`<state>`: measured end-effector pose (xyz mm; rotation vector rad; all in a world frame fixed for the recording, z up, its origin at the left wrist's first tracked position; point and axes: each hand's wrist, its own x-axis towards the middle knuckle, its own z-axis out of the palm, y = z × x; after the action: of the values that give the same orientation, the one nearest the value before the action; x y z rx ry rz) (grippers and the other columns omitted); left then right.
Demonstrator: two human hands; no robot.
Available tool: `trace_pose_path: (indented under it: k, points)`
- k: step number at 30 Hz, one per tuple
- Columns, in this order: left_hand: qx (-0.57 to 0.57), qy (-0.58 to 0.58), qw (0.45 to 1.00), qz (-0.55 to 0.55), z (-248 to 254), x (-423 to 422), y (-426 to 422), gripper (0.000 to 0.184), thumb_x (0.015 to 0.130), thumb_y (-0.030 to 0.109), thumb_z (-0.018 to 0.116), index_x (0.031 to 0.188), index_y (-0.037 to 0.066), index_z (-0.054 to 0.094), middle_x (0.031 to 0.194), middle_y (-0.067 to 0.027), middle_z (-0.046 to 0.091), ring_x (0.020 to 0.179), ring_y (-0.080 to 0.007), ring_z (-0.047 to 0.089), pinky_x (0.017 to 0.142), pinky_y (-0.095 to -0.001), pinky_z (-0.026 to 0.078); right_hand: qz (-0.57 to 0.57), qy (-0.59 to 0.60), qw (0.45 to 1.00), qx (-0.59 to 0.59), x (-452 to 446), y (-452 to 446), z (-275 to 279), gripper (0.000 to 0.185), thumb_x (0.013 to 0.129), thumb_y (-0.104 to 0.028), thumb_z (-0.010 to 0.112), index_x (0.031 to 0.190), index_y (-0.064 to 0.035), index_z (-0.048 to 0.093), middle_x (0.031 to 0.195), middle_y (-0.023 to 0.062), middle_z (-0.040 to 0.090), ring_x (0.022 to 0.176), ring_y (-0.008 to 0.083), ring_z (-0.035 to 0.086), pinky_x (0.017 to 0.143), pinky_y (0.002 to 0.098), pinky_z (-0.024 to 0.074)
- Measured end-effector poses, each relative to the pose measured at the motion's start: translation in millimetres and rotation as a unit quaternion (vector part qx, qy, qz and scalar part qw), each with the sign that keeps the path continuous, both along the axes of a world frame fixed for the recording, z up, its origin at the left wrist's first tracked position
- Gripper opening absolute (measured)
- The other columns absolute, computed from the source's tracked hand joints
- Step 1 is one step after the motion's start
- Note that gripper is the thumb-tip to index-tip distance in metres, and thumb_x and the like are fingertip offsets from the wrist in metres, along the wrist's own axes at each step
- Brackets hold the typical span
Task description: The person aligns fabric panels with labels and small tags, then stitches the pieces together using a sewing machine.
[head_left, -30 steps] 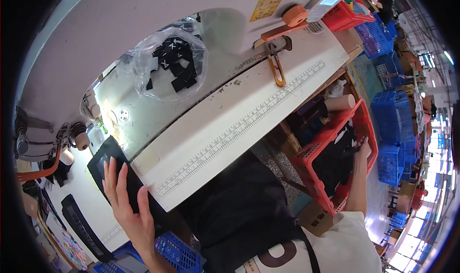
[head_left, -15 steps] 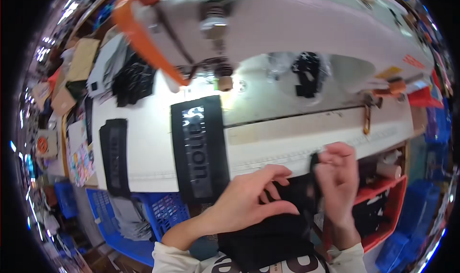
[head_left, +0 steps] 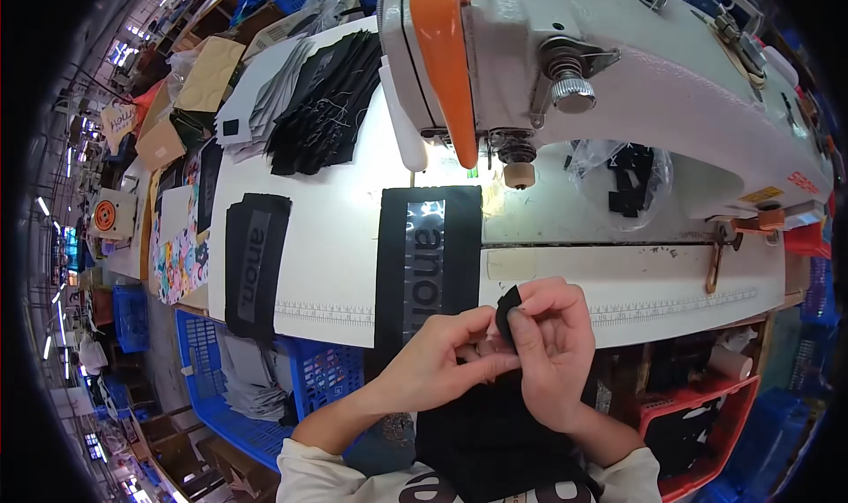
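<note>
In front of my chest, a small folded piece of black fabric is pinched between the thumb and fingers of my right hand. My left hand meets it from the other side, its curled fingertips closed at the lower part of the piece and partly hidden. Just beyond my left hand lies a black fabric panel with a clear glossy strip over the lettering "anon". Its far end is near the sewing machine's needle area, and my left hand covers its near part.
The white sewing machine with an orange lever spans the far side. Left are stacked lettered panels and black fabric pieces. A clear bag lies under the arm. A blue basket and red crate sit below.
My hands were apart and now meet at the small black piece. The right hand has come left with it. The view has shifted, showing the machine farther right.
</note>
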<state>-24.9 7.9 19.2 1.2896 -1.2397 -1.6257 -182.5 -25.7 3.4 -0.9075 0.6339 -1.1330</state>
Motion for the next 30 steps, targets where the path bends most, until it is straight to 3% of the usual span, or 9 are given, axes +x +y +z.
trace_pose_path:
  k: [3, 7, 12, 13, 15, 19, 23, 27, 30]
  points:
    - [0.024, 0.049, 0.998, 0.007, -1, 1, -2, 0.03, 0.092, 0.013, 0.078, 0.114, 0.001, 0.062, 0.084, 0.0025, 0.06, 0.07, -0.0045, 0.053, 0.061, -0.0215, 0.047, -0.027, 0.063, 0.995, -0.072, 2, -3, 2, 0.018, 0.1, 0.01, 0.054, 0.111, -0.0026, 0.047, 0.112, 0.0101, 0.053, 0.096, 0.013, 0.057, 0.086, 0.0259, 0.05]
    - [-0.034, -0.014, 0.999, -0.016, 3, 5, -5, 0.029, 0.096, 0.012, 0.073, 0.12, 0.001, 0.062, 0.085, 0.0015, 0.061, 0.071, -0.0045, 0.055, 0.061, -0.0204, 0.047, -0.015, 0.008, 0.997, -0.069, 6, -7, -8, 0.013, 0.101, 0.009, 0.055, 0.111, 0.0012, 0.056, 0.118, 0.0121, 0.054, 0.1, 0.0148, 0.059, 0.087, 0.027, 0.0499]
    - [0.06, 0.042, 0.996, 0.047, 15, 17, -6, 0.03, 0.099, 0.01, 0.068, 0.127, 0.001, 0.062, 0.086, 0.0007, 0.064, 0.073, -0.0044, 0.06, 0.061, -0.0197, 0.049, 0.034, 0.095, 0.988, -0.113, -6, -19, -7, 0.021, 0.094, 0.011, 0.061, 0.111, -0.0004, 0.058, 0.116, 0.0125, 0.055, 0.099, 0.0172, 0.059, 0.085, 0.029, 0.0501]
    - [0.085, 0.068, 0.991, 0.081, 20, 24, -7, 0.03, 0.099, 0.009, 0.067, 0.128, 0.001, 0.062, 0.087, 0.0007, 0.065, 0.073, -0.0045, 0.061, 0.06, -0.0196, 0.049, 0.0, 0.199, 0.952, -0.232, -15, -23, -10, 0.024, 0.091, 0.011, 0.063, 0.112, -0.0003, 0.061, 0.115, 0.0127, 0.057, 0.098, 0.0191, 0.06, 0.083, 0.0301, 0.0511]
    - [0.108, 0.094, 0.983, 0.119, 22, 33, -12, 0.031, 0.099, 0.009, 0.066, 0.129, 0.001, 0.061, 0.088, 0.0006, 0.065, 0.073, -0.0046, 0.062, 0.059, -0.0195, 0.05, -0.068, 0.387, 0.802, -0.449, -25, -28, -16, 0.03, 0.084, 0.011, 0.068, 0.112, -0.0002, 0.067, 0.114, 0.013, 0.06, 0.094, 0.0228, 0.063, 0.08, 0.0323, 0.0531]
    - [0.091, 0.059, 0.989, 0.099, 12, 42, -33, 0.033, 0.099, 0.008, 0.067, 0.13, 0.0, 0.061, 0.093, -0.0006, 0.068, 0.071, -0.006, 0.064, 0.059, -0.0196, 0.051, -0.014, 0.312, 0.758, -0.572, -21, -5, -29, 0.037, 0.074, 0.007, 0.071, 0.11, -0.0013, 0.073, 0.108, 0.0108, 0.065, 0.089, 0.0268, 0.066, 0.074, 0.0362, 0.0548]
    - [0.028, -0.031, 0.991, 0.13, -3, 50, -61, 0.025, 0.098, 0.009, 0.067, 0.121, -0.002, 0.065, 0.09, -0.0019, 0.07, 0.065, -0.0066, 0.063, 0.06, -0.02, 0.052, -0.009, 0.333, 0.789, -0.517, -13, -7, -34, 0.038, 0.07, 0.002, 0.071, 0.107, -0.0021, 0.077, 0.104, 0.0084, 0.069, 0.089, 0.0258, 0.068, 0.072, 0.0365, 0.0549]
    - [-0.019, -0.118, 0.981, 0.151, -5, 63, -96, 0.015, 0.094, 0.01, 0.071, 0.102, -0.003, 0.07, 0.076, -0.0034, 0.069, 0.06, -0.0078, 0.062, 0.06, -0.0228, 0.053, 0.009, 0.378, 0.769, -0.515, -8, -12, -33, 0.041, 0.067, 0.0, 0.071, 0.108, -0.002, 0.076, 0.105, 0.0096, 0.07, 0.091, 0.0263, 0.068, 0.075, 0.0365, 0.055]
    - [-0.141, -0.29, 0.934, 0.157, -14, 63, -110, 0.015, 0.089, 0.009, 0.075, 0.084, -0.004, 0.07, 0.063, -0.0041, 0.064, 0.056, -0.0096, 0.061, 0.059, -0.0264, 0.051, 0.009, 0.399, 0.752, -0.525, -7, -14, -30, 0.039, 0.069, 0.0, 0.072, 0.108, -0.0016, 0.076, 0.106, 0.0094, 0.07, 0.094, 0.0271, 0.069, 0.078, 0.037, 0.0551]
